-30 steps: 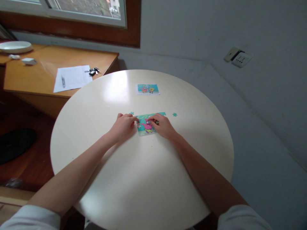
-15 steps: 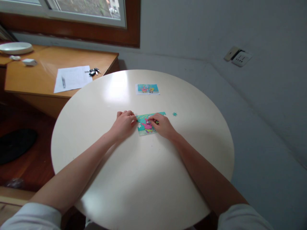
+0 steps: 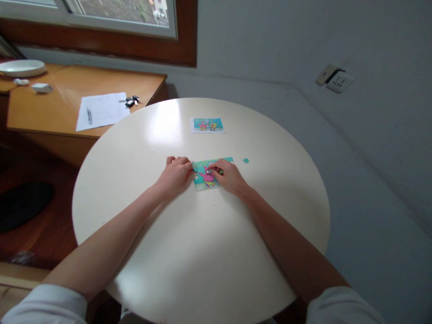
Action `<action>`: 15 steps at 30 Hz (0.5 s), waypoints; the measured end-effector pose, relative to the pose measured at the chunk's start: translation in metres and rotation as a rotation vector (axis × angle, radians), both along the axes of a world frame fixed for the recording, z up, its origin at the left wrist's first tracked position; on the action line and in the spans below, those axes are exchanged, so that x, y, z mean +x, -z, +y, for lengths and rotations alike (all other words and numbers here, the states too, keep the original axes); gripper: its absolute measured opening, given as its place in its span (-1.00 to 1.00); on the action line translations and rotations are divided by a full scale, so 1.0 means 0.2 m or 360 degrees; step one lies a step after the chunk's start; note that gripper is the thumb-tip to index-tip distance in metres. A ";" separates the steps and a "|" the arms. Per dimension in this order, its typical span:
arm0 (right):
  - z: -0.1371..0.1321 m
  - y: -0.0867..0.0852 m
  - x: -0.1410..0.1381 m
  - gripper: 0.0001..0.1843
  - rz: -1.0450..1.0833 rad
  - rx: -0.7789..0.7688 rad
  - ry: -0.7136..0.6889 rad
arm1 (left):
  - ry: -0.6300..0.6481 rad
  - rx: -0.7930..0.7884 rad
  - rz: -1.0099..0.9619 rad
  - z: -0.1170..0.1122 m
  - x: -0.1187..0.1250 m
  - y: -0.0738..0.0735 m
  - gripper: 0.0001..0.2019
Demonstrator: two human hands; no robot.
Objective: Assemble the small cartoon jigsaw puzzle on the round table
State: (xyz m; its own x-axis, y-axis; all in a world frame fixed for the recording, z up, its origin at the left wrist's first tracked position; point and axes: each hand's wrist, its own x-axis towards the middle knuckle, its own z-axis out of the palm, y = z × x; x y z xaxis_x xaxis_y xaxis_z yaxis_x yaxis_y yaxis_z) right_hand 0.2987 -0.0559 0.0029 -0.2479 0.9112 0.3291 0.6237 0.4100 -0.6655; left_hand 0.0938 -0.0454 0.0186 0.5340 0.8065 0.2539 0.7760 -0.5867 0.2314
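Note:
A nearly filled jigsaw puzzle [image 3: 209,178] with a pink cartoon starfish on teal lies on the round white table [image 3: 189,252]. A small pale gap shows at its left side. My left hand [image 3: 176,174] is at that left edge, its thumb and fingers pinched on a small teal puzzle piece [image 3: 195,170]. Over the right part of the puzzle rests my right hand [image 3: 228,176], fingers curled together with the tips on the picture; whether anything is between them is hidden. A loose teal piece [image 3: 246,160] lies to the right of the puzzle.
Farther back on the table is a picture card [image 3: 208,125] with the same cartoon scene. At left, a wooden desk [image 3: 54,105] holds a paper sheet [image 3: 104,108], a pen [image 3: 89,115] and keys [image 3: 131,101]. A wall with sockets [image 3: 340,81] stands at right.
My left hand has shifted very slightly right, its fingertips closer over the puzzle's left edge. The right hand and the puzzle look the same.

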 end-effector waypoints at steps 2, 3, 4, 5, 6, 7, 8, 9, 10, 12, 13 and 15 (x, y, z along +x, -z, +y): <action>0.00 0.00 0.00 -0.82 -0.0001 -0.0004 0.0001 | -0.0003 -0.0001 -0.0005 0.00 0.00 0.00 -0.72; 0.00 0.00 0.00 -0.82 -0.0003 -0.0005 -0.0002 | 0.0000 0.0003 -0.0003 0.00 0.00 0.00 -0.72; 0.00 0.00 0.00 -0.82 -0.0005 -0.0004 -0.0006 | 0.0003 0.0008 0.0001 0.00 0.00 0.00 -0.71; 0.00 0.00 0.00 -0.82 -0.0008 -0.0002 -0.0010 | 0.0008 0.0012 0.0006 0.00 -0.01 0.00 -0.71; 0.00 0.00 0.00 -0.81 -0.0012 0.0001 -0.0014 | 0.0013 0.0014 0.0007 0.00 -0.01 0.00 -0.70; 0.00 0.00 0.00 -0.81 -0.0020 0.0007 -0.0017 | 0.0018 0.0012 0.0003 0.00 -0.01 0.00 -0.70; 0.00 0.00 0.00 -0.80 -0.0034 0.0017 -0.0020 | 0.0023 0.0008 -0.0005 0.00 -0.01 0.00 -0.70; 0.00 0.01 0.00 -0.80 -0.0059 0.0030 -0.0025 | 0.0025 0.0001 -0.0016 0.00 -0.01 0.00 -0.70; 0.00 0.01 0.00 -0.80 -0.0096 0.0051 -0.0031 | 0.0023 -0.0003 -0.0026 0.00 -0.01 0.00 -0.71; -0.01 0.01 -0.01 -0.81 -0.0201 0.0101 -0.0055 | 0.0023 -0.0005 -0.0031 -0.01 -0.01 0.00 -0.70; -0.02 0.01 -0.01 -0.82 -0.0258 0.0129 -0.0073 | 0.0024 0.0001 -0.0023 -0.01 -0.01 0.00 -0.70; -0.03 0.00 -0.03 -0.80 -0.0369 0.0187 -0.0108 | 0.0029 0.0024 -0.0002 -0.01 -0.01 0.00 -0.68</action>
